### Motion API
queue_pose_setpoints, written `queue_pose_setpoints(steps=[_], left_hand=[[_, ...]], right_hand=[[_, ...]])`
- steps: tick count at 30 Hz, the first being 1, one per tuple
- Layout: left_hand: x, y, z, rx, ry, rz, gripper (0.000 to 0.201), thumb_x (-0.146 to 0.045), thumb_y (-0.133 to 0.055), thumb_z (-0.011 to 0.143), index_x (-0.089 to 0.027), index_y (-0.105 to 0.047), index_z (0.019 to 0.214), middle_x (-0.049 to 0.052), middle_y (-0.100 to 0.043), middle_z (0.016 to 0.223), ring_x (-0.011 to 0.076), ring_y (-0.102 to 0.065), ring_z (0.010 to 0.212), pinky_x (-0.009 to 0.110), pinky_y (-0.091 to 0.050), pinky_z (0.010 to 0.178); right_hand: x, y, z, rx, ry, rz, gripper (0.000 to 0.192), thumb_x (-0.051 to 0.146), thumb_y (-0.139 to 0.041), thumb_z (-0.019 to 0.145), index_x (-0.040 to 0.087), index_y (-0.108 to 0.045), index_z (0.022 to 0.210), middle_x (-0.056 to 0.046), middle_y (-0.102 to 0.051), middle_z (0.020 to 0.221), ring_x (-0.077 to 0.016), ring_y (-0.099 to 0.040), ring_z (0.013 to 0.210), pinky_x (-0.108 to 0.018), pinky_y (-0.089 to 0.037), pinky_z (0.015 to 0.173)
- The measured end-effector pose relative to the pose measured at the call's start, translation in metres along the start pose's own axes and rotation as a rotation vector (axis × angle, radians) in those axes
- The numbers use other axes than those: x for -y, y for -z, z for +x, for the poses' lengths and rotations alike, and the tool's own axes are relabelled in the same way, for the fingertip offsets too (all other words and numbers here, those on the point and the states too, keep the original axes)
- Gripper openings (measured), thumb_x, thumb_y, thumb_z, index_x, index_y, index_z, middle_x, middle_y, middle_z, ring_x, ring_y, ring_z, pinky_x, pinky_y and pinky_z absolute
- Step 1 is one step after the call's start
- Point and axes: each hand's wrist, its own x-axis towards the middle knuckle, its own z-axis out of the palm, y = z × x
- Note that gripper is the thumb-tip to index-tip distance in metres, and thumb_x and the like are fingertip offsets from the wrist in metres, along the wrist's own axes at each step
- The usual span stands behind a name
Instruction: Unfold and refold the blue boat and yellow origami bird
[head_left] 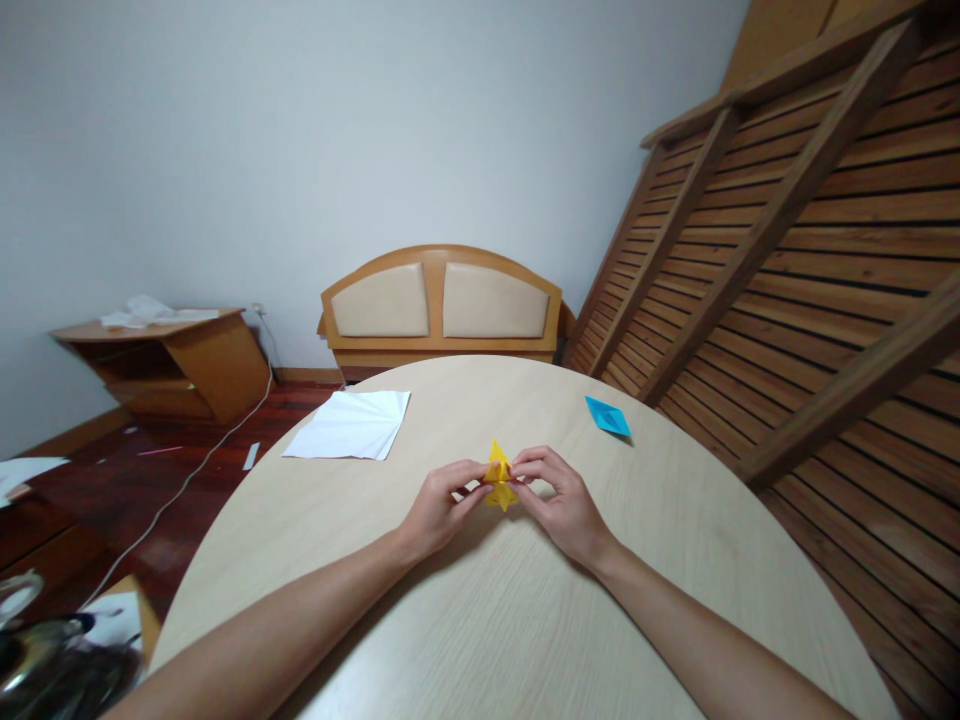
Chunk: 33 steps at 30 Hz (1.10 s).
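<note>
A person sits at a round, pale wooden table [525,620], both bare forearms stretched out across it. Between the two hands is one small piece of folded yellow origami paper [499,478], near the middle of the table. The left hand [439,510] pinches its left side with fingertips, and the right hand [559,500] pinches its right side, so the hands are drawn close together with only the paper between them. The yellow piece stands roughly upright: its long axis runs up and down, one sharp tip pointing up and away from the person, another pointing down toward the tabletop.

Three paper items are on the table in all. Besides the yellow one, a single white sheet [351,425], creased, lies flat to the far left, and a single blue folded paper [607,416] lies to the far right, both well apart from the hands.

Beyond the table, one wooden headboard [441,305] with two padded panels leans against the wall.
</note>
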Motion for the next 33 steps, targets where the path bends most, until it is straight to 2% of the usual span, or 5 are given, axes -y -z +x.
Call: queue_pose_setpoints(steps=[7, 13, 19, 24, 33], left_hand=[[-0.0018, 0.0001, 0.0006, -0.009, -0.069, -0.011, 0.022, -0.025, -0.057, 0.094, -0.021, -0.072, 0.109, 0.009, -0.074, 0.104, 0.0182, -0.068, 0.090, 0.027, -0.055, 0.074], [0.0008, -0.0010, 0.0014, -0.066, -0.202, 0.022, 0.021, -0.024, -0.059, 0.094, -0.018, -0.071, 0.111, 0.009, -0.075, 0.100, 0.0184, -0.069, 0.088, 0.030, -0.055, 0.079], [0.0060, -0.0015, -0.0001, -0.095, -0.260, 0.063, 0.025, -0.019, -0.061, 0.093, -0.019, -0.066, 0.118, 0.010, -0.073, 0.103, 0.0180, -0.069, 0.090, 0.032, -0.056, 0.081], [0.0030, -0.0016, -0.0001, -0.126, -0.270, 0.047, 0.029, -0.015, -0.061, 0.092, -0.020, -0.065, 0.120, 0.007, -0.068, 0.098, 0.0159, -0.066, 0.087, 0.029, -0.056, 0.077], [0.0064, -0.0017, -0.0010, -0.148, -0.310, 0.127, 0.028, -0.009, -0.057, 0.091, -0.020, -0.068, 0.115, 0.006, -0.064, 0.092, 0.0148, -0.063, 0.084, 0.026, -0.053, 0.073]], right_hand=[[0.0012, -0.0004, 0.0010, -0.003, 0.015, 0.017, 0.006, 0.022, -0.064, 0.089, 0.025, -0.067, 0.093, -0.005, -0.066, 0.098, -0.0215, -0.063, 0.095, -0.037, -0.052, 0.084], [-0.0043, -0.0038, -0.0024, 0.015, -0.054, 0.006, 0.017, 0.023, -0.068, 0.086, 0.023, -0.061, 0.102, -0.005, -0.067, 0.100, -0.0202, -0.064, 0.094, -0.036, -0.053, 0.082], [-0.0022, -0.0016, -0.0004, 0.031, 0.034, -0.041, 0.009, 0.019, -0.067, 0.087, 0.023, -0.066, 0.095, -0.003, -0.070, 0.090, -0.0185, -0.064, 0.084, -0.032, -0.053, 0.075], [-0.0020, -0.0005, -0.0003, 0.006, 0.128, -0.085, 0.019, 0.009, -0.064, 0.086, 0.024, -0.069, 0.097, -0.003, -0.071, 0.089, -0.0179, -0.066, 0.083, -0.032, -0.054, 0.075], [-0.0061, -0.0006, -0.0027, 0.000, 0.159, -0.143, 0.025, 0.007, -0.062, 0.086, 0.024, -0.071, 0.102, -0.004, -0.069, 0.094, -0.0188, -0.066, 0.089, -0.032, -0.055, 0.079]])
